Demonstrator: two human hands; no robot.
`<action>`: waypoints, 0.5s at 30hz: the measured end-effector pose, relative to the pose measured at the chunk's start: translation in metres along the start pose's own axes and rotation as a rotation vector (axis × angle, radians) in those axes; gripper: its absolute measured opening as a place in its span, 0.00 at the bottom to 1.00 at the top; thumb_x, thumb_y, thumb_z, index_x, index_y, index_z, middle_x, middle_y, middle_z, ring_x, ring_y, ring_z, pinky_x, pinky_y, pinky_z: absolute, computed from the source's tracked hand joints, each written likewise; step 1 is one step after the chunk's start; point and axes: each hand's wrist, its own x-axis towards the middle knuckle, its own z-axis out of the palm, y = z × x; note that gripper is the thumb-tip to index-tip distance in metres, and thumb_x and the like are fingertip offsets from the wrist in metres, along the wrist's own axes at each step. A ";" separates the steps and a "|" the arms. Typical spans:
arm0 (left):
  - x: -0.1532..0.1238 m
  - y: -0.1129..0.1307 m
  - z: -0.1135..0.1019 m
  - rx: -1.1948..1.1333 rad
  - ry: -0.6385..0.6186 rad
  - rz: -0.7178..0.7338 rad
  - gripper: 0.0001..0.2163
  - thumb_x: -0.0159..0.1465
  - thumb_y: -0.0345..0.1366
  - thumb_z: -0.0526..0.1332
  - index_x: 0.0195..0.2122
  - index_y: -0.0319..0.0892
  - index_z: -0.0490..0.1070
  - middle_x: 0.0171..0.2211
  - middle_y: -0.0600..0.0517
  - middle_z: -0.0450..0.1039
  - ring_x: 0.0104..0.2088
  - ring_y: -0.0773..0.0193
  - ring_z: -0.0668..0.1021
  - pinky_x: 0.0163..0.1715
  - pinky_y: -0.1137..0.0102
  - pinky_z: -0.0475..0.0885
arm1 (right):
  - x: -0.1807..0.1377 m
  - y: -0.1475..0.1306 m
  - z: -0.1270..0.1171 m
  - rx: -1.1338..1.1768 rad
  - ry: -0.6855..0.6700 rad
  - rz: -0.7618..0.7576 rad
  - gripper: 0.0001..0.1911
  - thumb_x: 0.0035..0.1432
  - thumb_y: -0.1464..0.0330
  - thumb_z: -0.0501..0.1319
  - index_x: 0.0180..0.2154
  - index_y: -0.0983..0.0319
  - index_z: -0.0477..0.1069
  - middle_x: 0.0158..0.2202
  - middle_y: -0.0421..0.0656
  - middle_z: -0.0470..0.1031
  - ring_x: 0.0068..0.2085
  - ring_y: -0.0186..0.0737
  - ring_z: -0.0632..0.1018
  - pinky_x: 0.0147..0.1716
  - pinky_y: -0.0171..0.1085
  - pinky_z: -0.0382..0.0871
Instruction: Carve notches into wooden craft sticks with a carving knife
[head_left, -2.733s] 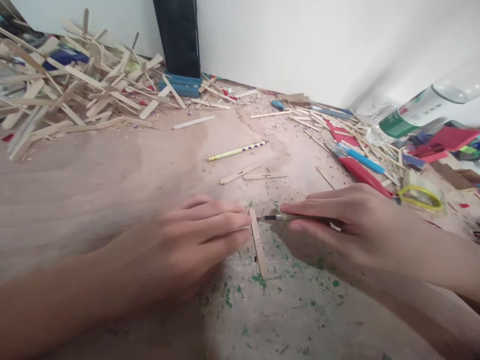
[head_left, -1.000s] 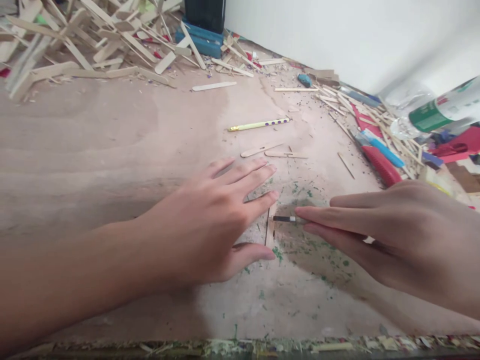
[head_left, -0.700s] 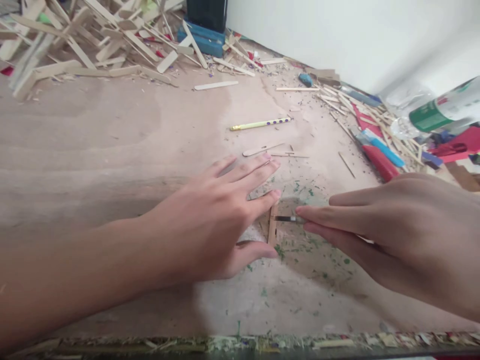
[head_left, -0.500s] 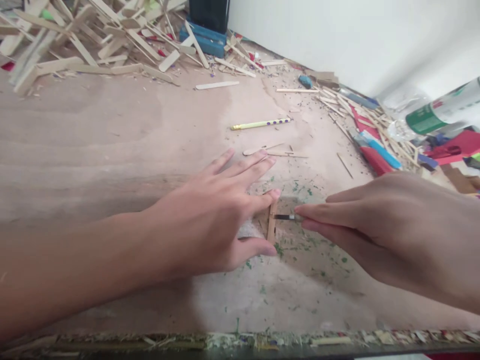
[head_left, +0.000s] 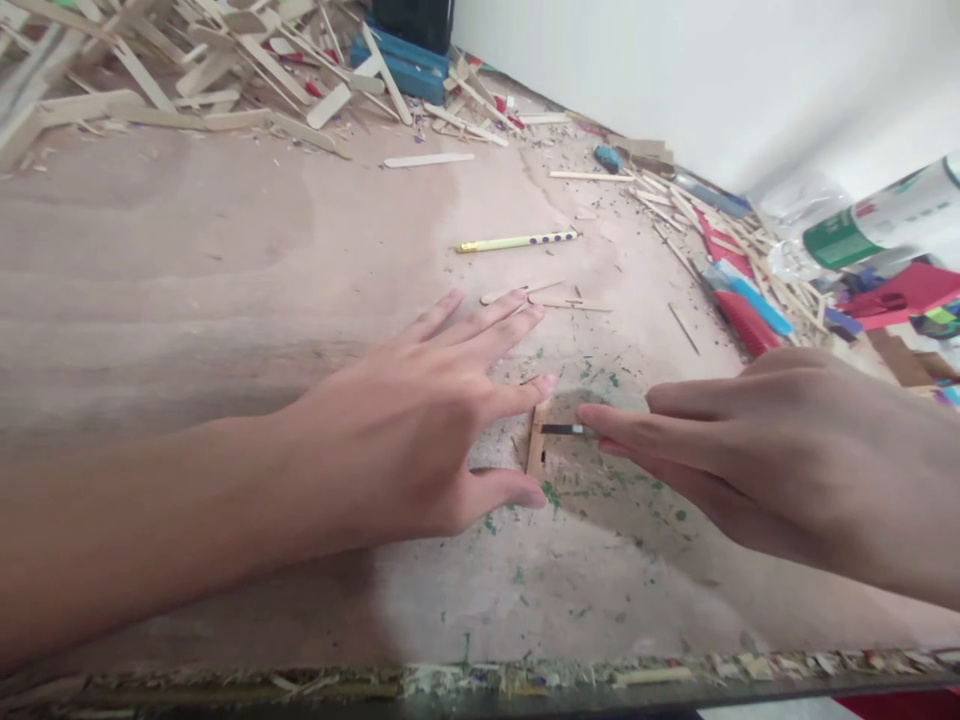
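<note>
My left hand (head_left: 420, 420) lies on the wooden board, its fingers spread. The tips of its index finger and thumb hold down a short piece of craft stick (head_left: 536, 445) at its two ends. From the right, my right hand (head_left: 750, 450) pinches a craft knife (head_left: 577, 430), whose handle is mostly hidden by the fingers. The thin dark blade points left and touches the stick's middle. A small dark notch or mark shows on the stick's near part. Two more slim stick pieces (head_left: 574, 303) lie just beyond my left fingertips.
A yellow pencil (head_left: 517, 242) lies farther back. Heaped craft sticks (head_left: 225, 60) fill the far left, beside a blue-based black object (head_left: 405, 65). Sticks, a light-blue cutter (head_left: 754, 300) and a green-white roll (head_left: 862, 225) crowd the right. Green shavings dot the wooden board (head_left: 262, 240).
The whole view has shifted slightly, so everything sits a bit higher and further left. Both hands keep almost the same pose, with the blade still at the stick.
</note>
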 end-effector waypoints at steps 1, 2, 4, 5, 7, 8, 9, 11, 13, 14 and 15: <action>0.000 0.000 0.000 0.001 0.000 -0.001 0.37 0.76 0.62 0.77 0.77 0.43 0.82 0.89 0.27 0.56 0.91 0.33 0.59 0.89 0.29 0.57 | -0.002 0.001 0.000 -0.035 0.003 -0.052 0.19 0.84 0.78 0.53 0.60 0.68 0.82 0.28 0.35 0.70 0.22 0.35 0.70 0.22 0.44 0.60; 0.000 0.001 0.000 0.000 -0.002 -0.002 0.37 0.76 0.62 0.77 0.77 0.44 0.81 0.89 0.27 0.56 0.91 0.33 0.59 0.89 0.29 0.57 | -0.005 0.002 0.002 -0.080 0.013 -0.088 0.20 0.86 0.79 0.50 0.63 0.70 0.80 0.29 0.35 0.69 0.23 0.36 0.70 0.23 0.44 0.60; 0.000 0.001 -0.001 -0.006 -0.016 -0.005 0.37 0.76 0.62 0.76 0.77 0.43 0.81 0.89 0.28 0.56 0.91 0.31 0.59 0.89 0.29 0.56 | -0.012 0.004 0.006 -0.164 0.046 -0.110 0.23 0.88 0.78 0.46 0.69 0.72 0.74 0.31 0.37 0.70 0.26 0.39 0.70 0.26 0.46 0.60; 0.001 0.001 -0.002 -0.011 -0.023 -0.006 0.37 0.76 0.61 0.76 0.77 0.43 0.81 0.89 0.27 0.56 0.90 0.31 0.60 0.89 0.28 0.56 | -0.015 0.005 0.007 -0.194 0.059 -0.111 0.24 0.88 0.78 0.45 0.72 0.72 0.72 0.31 0.38 0.71 0.27 0.41 0.70 0.27 0.47 0.60; 0.001 0.001 -0.003 -0.014 -0.020 -0.003 0.37 0.76 0.61 0.77 0.77 0.42 0.81 0.88 0.27 0.57 0.90 0.31 0.60 0.89 0.29 0.57 | -0.017 0.008 0.009 -0.210 0.077 -0.106 0.26 0.89 0.78 0.43 0.74 0.71 0.70 0.32 0.39 0.73 0.28 0.41 0.70 0.28 0.47 0.59; 0.000 0.001 -0.003 -0.014 -0.013 0.001 0.37 0.76 0.61 0.77 0.77 0.42 0.81 0.88 0.27 0.57 0.90 0.31 0.59 0.89 0.29 0.57 | -0.015 0.009 0.009 -0.191 0.063 -0.097 0.25 0.89 0.78 0.44 0.74 0.70 0.72 0.32 0.39 0.75 0.27 0.40 0.71 0.28 0.47 0.60; 0.000 0.001 -0.002 -0.013 -0.006 0.004 0.37 0.76 0.60 0.77 0.77 0.42 0.81 0.88 0.26 0.56 0.91 0.32 0.59 0.89 0.30 0.58 | -0.013 0.010 0.009 -0.148 0.042 -0.085 0.25 0.90 0.77 0.46 0.71 0.69 0.76 0.32 0.39 0.77 0.26 0.39 0.72 0.28 0.46 0.60; -0.001 0.000 -0.001 -0.012 0.010 0.011 0.37 0.76 0.60 0.77 0.77 0.42 0.81 0.88 0.25 0.57 0.90 0.31 0.60 0.89 0.30 0.58 | -0.008 0.011 0.009 0.006 0.026 -0.026 0.22 0.91 0.74 0.50 0.64 0.65 0.83 0.31 0.38 0.80 0.25 0.35 0.74 0.25 0.43 0.60; -0.002 -0.001 0.000 -0.012 0.022 0.014 0.37 0.76 0.61 0.77 0.76 0.42 0.82 0.88 0.25 0.59 0.90 0.30 0.61 0.88 0.29 0.59 | -0.004 0.010 0.011 0.171 0.049 0.041 0.18 0.90 0.71 0.56 0.59 0.62 0.87 0.33 0.39 0.85 0.26 0.34 0.81 0.25 0.40 0.64; -0.002 -0.001 0.000 -0.009 0.024 0.012 0.37 0.76 0.61 0.77 0.76 0.42 0.82 0.87 0.25 0.59 0.90 0.30 0.62 0.88 0.29 0.60 | -0.003 0.008 0.012 0.212 0.071 0.079 0.18 0.90 0.70 0.57 0.59 0.61 0.88 0.35 0.40 0.88 0.28 0.35 0.84 0.25 0.39 0.66; -0.002 -0.001 0.000 -0.007 0.025 0.010 0.37 0.75 0.62 0.77 0.75 0.42 0.83 0.87 0.25 0.60 0.89 0.30 0.63 0.87 0.29 0.61 | -0.003 0.005 0.014 0.224 0.073 0.116 0.18 0.89 0.70 0.58 0.60 0.60 0.89 0.38 0.41 0.91 0.30 0.38 0.88 0.27 0.38 0.69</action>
